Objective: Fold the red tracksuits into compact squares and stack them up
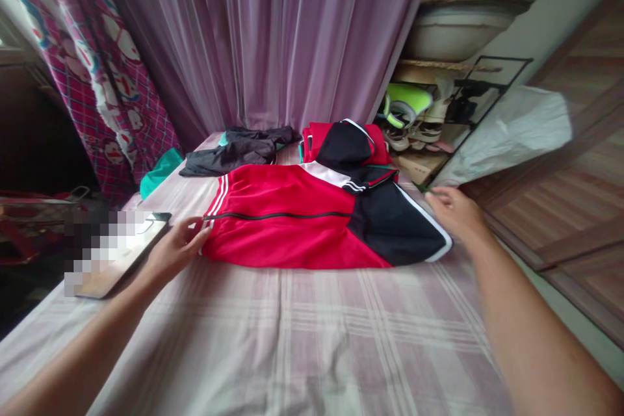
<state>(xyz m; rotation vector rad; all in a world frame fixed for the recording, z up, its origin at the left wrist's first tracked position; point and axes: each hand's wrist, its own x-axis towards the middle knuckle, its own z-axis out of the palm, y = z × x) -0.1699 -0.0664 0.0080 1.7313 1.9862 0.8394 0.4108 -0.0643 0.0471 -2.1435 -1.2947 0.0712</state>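
A red, black and white zip-up jacket (283,240) lies flat on the bed, its hem to the left and its black part to the right. Its dark zipper runs across the red part. At the striped hem, by the zipper's end, my left hand (182,244) has its fingers closed on the edge. Off the jacket's right side, my right hand (455,211) hovers with loosely bent fingers and nothing visible in them. A folded red and black garment (346,143) sits just behind the jacket.
Dark crumpled clothing (234,153) and a teal cloth (162,172) lie toward the back left. A phone (124,253) rests by my left forearm on the plaid bedsheet (292,338). At right stand a shoe rack (487,123) and a wooden wardrobe (560,169); purple curtains (273,32) hang behind.
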